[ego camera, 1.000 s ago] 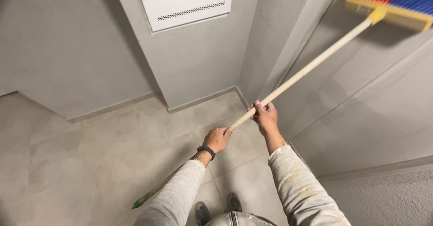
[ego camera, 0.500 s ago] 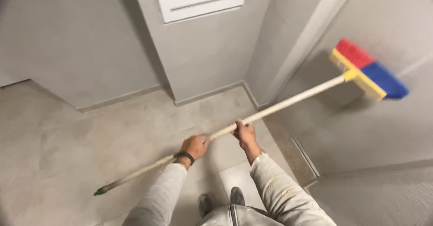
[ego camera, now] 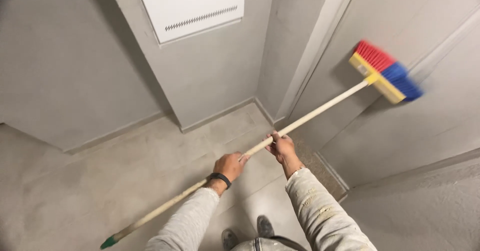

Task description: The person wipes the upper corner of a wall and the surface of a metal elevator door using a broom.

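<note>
Both hands, left hand [ego camera: 231,165] and right hand [ego camera: 283,147], are gripping mid-handle on the broom [ego camera: 310,116]; it's looking light, stiff, head-heavy toward upper right.

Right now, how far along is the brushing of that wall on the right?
Nothing visibly done: the grey wall shows no cleaner patch I can tell. In hand: both hands grip the broom handle, left hand lower, right hand higher, with the red and blue broom head raised against the wall, blurred. Left: the wall below, the dusty floor tiles.
</note>
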